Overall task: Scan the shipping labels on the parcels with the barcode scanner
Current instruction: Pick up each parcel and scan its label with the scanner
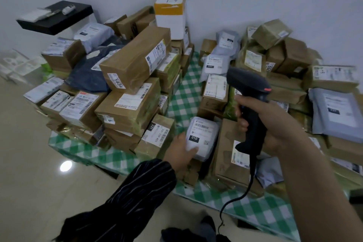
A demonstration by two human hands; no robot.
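My right hand (275, 122) grips the handle of a black barcode scanner (247, 88), whose head points up and away over the parcels; its cable (243, 192) hangs down toward the floor. My left hand (181, 151) holds the near left edge of a white poly-bag parcel (204, 135) with a label marked "010", thumb on its top face. This parcel lies between a brown box (157, 137) marked "231" on the left and a flat brown box (228, 155) on the right. Many labelled cardboard boxes are piled on both sides.
The parcels sit on a green-checked cloth (186, 92) over a low surface. A tall stack of boxes (135, 61) rises on the left, another heap (294, 65) on the right. A black shelf (57, 17) hangs on the wall. Tiled floor (29, 163) lies at the lower left.
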